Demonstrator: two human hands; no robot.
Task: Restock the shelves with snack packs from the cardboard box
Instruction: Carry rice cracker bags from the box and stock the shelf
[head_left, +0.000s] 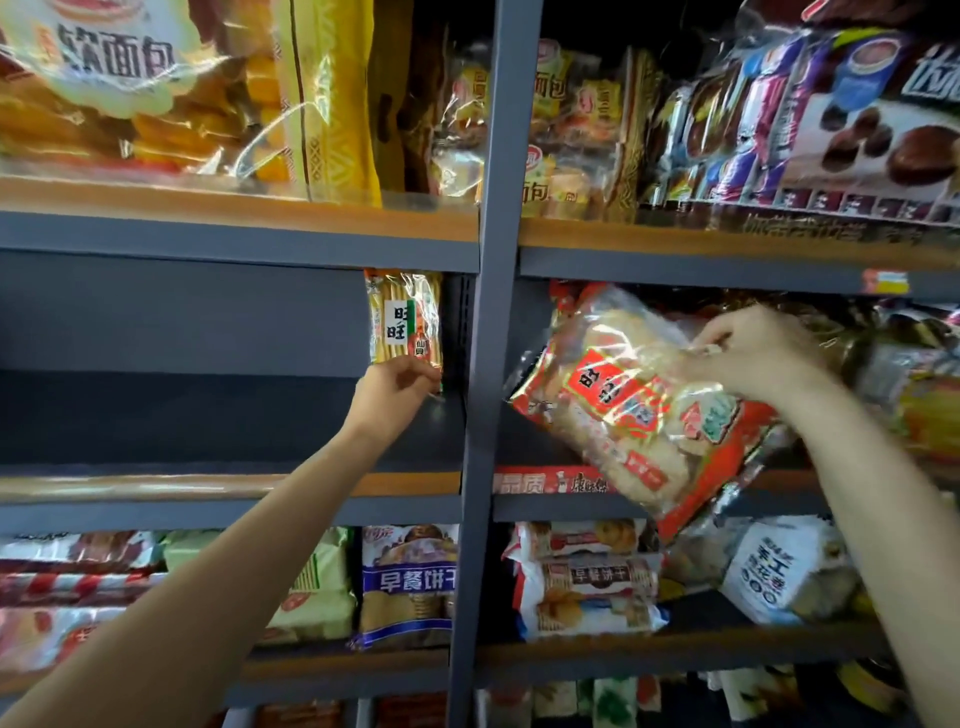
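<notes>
Reaching up to the middle shelf (228, 486) of the left bay, the left hand (395, 387) pinches the bottom edge of a yellow rice cracker pack (405, 317), its fingers curled onto the wrapper. That pack stands upright at the right end of this shelf, close against the dark grey upright post (480, 364) that divides the two bays. To the right of the post, the right hand (748, 353) grips a large red and clear rice cracker bag (634, 400) by its upper right part, fingers and thumb clamped on the crinkled plastic. This bag is tilted, its lower end hanging past the front edge of the right bay's middle shelf (566, 480), in front of other packs stacked there. On the top shelf (239, 218) lie soft bread bags (104, 78) at the left and chocolate pie bags (852, 119) at the right. On the lower shelf a blue breakfast biscuit bag (408, 587) stands just left of the post, with white biscuit packs (587, 592) stacked just right of it.
</notes>
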